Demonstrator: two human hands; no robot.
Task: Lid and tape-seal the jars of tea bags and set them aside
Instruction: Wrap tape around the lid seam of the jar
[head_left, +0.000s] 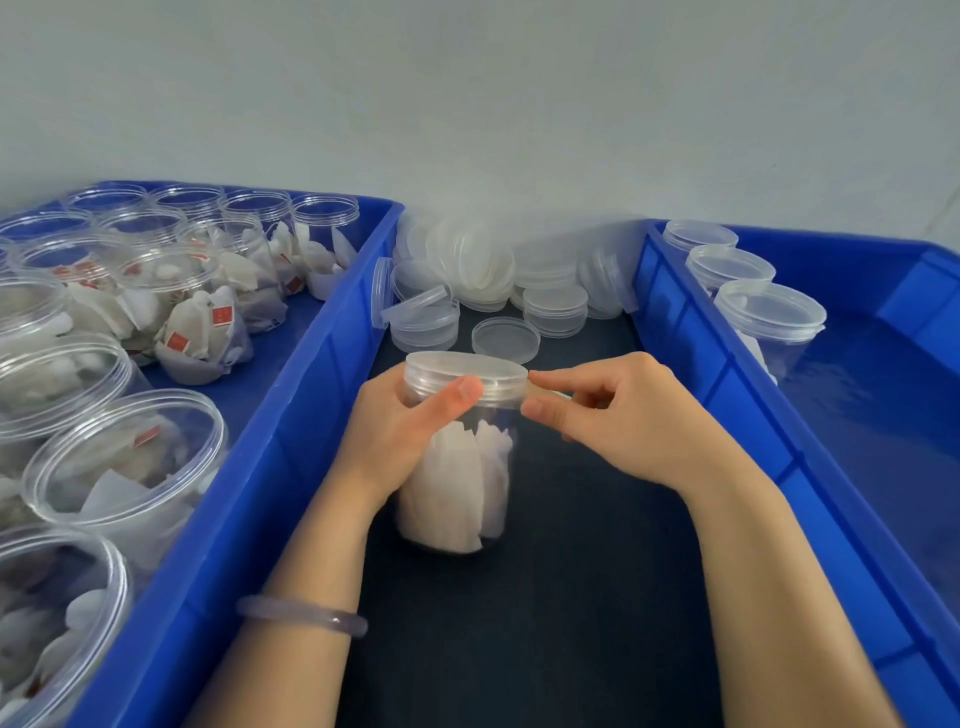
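Left grip: the jar (457, 483) is held at its neck by the left hand (395, 431), fingers curled round the far side, thumb pressed flat on the lid (465, 374) skirt.
Right grip: a pale strip, judged to be tape (550, 394), is pinched narrowly between thumb and forefinger of the right hand (613, 415), just at the lid's right edge.
Jar: it is stood upright at the centre of the frame on a dark mat (571, 597), filled with white tea bags, and its lid is already seated.
Left of frame: open jars (124, 457) of tea bags are held in a blue bin (291, 415).
Right of frame: lidded jars (769, 317) are stood in a second blue bin (727, 405).
Upper centre: spare lids (483, 265) are heaped on the mat against the wall.
Step in hand: the seam between lid and jar is judged to be in the course of being taped; lidding is done.
Next move: the strip would need to be kept taut and pressed down round the seam while the jar is turned by the left hand; after that, the jar would be set in the right bin.
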